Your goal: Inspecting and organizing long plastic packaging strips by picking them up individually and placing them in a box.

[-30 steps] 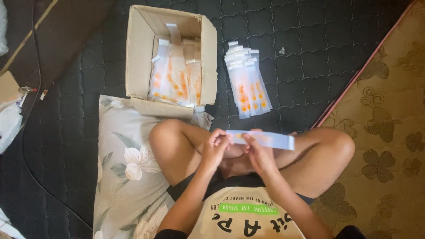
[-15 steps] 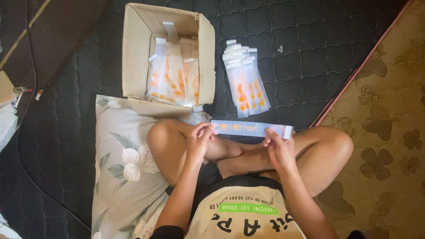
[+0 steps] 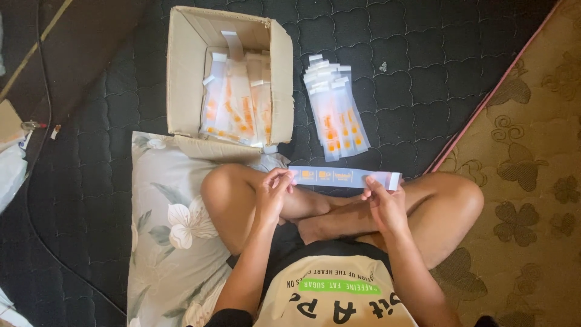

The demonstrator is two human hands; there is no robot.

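Note:
I sit cross-legged and hold a long narrow clear packet with orange contents level above my knees. My left hand pinches its left end. My right hand grips it near the right end, where a white flap sticks out. Just beyond the packet, a fanned pile of similar packets lies on the dark quilted mat. An open cardboard box farther left holds several more such packets.
A flowered pillow lies under my left leg. A patterned brown carpet borders the dark quilted mat on the right. A cable and some white bags sit at the far left.
The packet has gone from a tilted position close to my lap to level and stretched out between both hands, which moved apart toward its ends.

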